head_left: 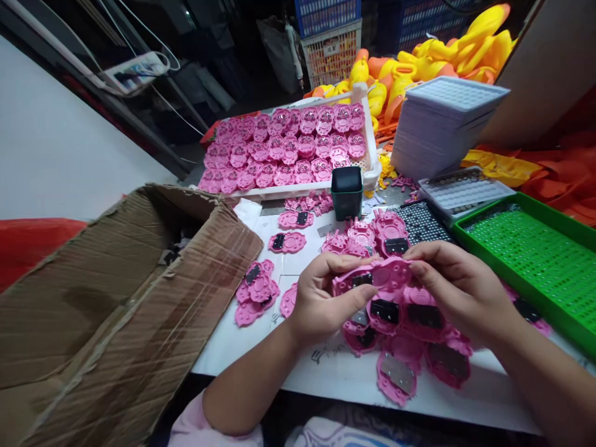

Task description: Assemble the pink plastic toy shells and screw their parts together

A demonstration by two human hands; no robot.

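Observation:
Both of my hands grip one pink plastic toy part point(384, 276) above the white table. My left hand point(321, 301) wraps its left end, thumb pressed on the front beside a small dark insert. My right hand point(459, 285) pinches the right end with fingers closed. Directly under my hands lies a heap of similar pink parts with dark and metal inserts point(407, 347). More pink parts point(256, 292) lie scattered to the left on the white sheet point(335, 372).
An open cardboard box point(116, 310) stands at the left. A white crate point(370, 133) of pink parts sits behind, a dark green cup point(347, 192) before it. A green tray point(535, 261), grey trays point(442, 124) and a dotted black tray point(423, 223) are at right. Yellow and orange plastic pieces point(442, 56) are piled behind.

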